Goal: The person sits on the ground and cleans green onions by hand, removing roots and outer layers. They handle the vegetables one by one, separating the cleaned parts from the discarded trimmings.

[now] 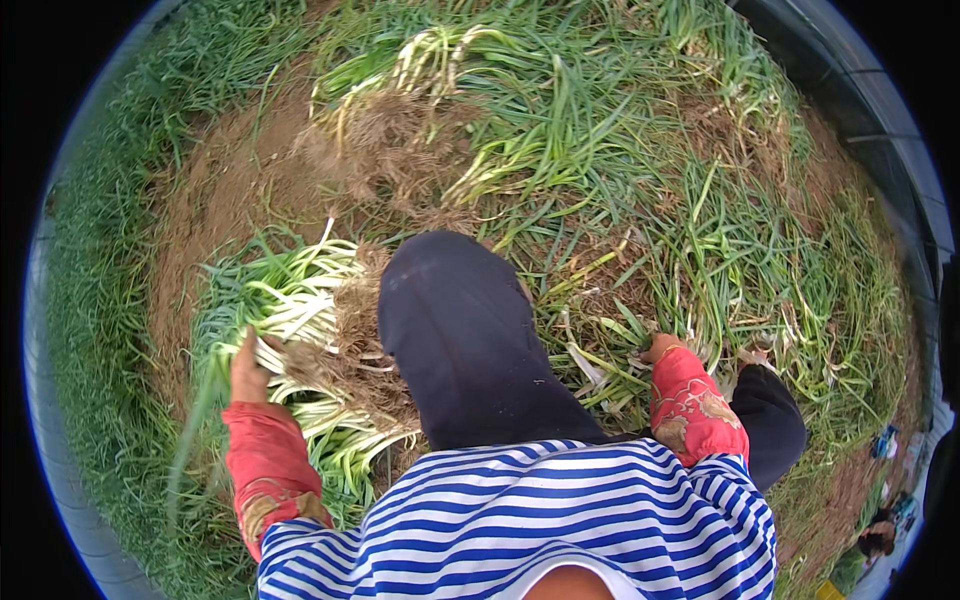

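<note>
My left hand [250,371] holds a small bunch of leafy green plants with white stems and brown fibrous roots, over a larger pile of the same plants [300,315]. The pile lies on the ground to the left of my knee, roots towards me and green tops to the left. My right hand [661,346] reaches down among loose green leaves and pale stalks [600,375] at the right; its fingers are partly hidden, so I cannot tell whether it grips any.
Another rooted bunch [427,82] lies ahead on brown soil [225,172]. Green leaves [585,135] cover much of the ground. Plants stand along the left. Plastic sheeting [877,97] curves along the right edge, and a person [876,536] shows at the lower right.
</note>
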The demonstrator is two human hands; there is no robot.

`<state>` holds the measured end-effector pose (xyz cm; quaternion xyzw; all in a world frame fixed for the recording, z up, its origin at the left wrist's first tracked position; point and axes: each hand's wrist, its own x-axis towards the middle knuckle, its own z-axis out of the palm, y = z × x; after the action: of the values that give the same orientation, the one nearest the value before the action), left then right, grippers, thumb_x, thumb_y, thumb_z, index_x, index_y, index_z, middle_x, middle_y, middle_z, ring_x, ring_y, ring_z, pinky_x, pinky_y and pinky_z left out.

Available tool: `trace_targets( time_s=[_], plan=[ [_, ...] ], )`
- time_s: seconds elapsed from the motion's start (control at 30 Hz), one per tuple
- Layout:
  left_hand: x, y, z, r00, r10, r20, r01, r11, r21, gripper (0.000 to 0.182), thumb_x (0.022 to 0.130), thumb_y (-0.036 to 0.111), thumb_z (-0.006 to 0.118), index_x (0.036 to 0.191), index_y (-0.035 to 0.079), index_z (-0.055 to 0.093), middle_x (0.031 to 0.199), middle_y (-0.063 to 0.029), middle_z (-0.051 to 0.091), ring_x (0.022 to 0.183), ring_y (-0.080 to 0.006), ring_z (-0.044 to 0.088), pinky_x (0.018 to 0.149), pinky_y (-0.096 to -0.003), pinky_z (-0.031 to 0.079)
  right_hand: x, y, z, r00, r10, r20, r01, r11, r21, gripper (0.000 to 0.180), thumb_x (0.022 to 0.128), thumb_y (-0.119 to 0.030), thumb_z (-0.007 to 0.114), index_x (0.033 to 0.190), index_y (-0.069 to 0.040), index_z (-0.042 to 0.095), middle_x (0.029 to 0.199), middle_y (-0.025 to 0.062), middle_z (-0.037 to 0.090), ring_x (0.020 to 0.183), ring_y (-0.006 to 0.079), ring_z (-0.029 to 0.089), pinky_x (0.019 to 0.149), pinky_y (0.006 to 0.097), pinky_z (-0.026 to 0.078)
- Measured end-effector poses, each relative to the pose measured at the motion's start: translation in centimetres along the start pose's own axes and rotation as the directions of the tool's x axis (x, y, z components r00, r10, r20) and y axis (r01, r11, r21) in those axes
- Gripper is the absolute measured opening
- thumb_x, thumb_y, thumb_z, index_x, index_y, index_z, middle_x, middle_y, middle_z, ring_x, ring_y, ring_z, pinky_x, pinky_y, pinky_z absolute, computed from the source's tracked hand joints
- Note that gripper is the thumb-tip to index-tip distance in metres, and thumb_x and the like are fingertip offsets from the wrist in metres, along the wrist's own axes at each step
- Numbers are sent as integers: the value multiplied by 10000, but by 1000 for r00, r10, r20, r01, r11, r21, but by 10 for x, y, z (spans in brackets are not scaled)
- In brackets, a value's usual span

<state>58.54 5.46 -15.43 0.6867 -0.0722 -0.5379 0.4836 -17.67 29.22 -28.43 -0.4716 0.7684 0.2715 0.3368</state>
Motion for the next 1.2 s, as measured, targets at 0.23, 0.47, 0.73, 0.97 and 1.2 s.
trace_targets(
  time_s=[0.23, 0.47, 0.73, 0.97, 1.2],
  plan=[
    [-79, 42, 54, 992, 64, -112, 57, 558, 828, 496, 832, 488, 567, 749, 0, 602, 595, -101, 603, 571, -239, 605, 535, -348, 474, -19, -10, -27, 997, 37, 67, -46, 990, 133, 527, 753, -479, 595, 1117, -97, 600, 1149, 118, 586, 1159, 324, 464, 1014, 454, 281],
    [-68, -7, 228, 766, 314, 561, -642, 322, 696, 272, 821, 240, 619, 837, -32, 625, 651, -51, 603, 554, -92, 503, 497, -241, 389, -18, -68, -58, 946, 10, -324, 10, 998, 60, 426, 785, -397, 573, 1122, -136, 571, 1169, 85, 562, 1139, 286, 466, 1024, 533, 204],
    [-7, -184, 455, 435, 203, 877, -853, -217, 474, 737, 632, 272, 782, 1214, -36, 451, 1151, -254, 518, 1084, -352, 488, 936, -381, 392, 13, -105, -77, 867, -161, -472, 383, 820, 425, 322, 782, -307, 579, 981, -55, 610, 985, 135, 618, 964, 327, 550, 890, 429, 388],
    [-34, -190, 467, 626, -201, 753, -600, 493, 630, 326, 749, 117, 663, 1032, -15, 572, 931, -138, 646, 802, -222, 616, 749, -335, 483, 53, -170, -112, 916, -171, -362, 396, 245, 885, 405, 824, -330, 594, 1054, 3, 591, 1025, 171, 624, 928, 274, 603, 795, 366, 470],
    [-101, -217, 447, 363, -602, 711, 218, 797, 563, 265, 834, 116, 607, 1085, 41, 565, 991, -75, 629, 877, -220, 608, 796, -372, 500, 72, -210, -154, 936, -318, -152, -159, -765, 624, 362, 863, -200, 557, 1148, 17, 508, 1098, 150, 583, 1016, 247, 544, 890, 386, 418]
  ],
)
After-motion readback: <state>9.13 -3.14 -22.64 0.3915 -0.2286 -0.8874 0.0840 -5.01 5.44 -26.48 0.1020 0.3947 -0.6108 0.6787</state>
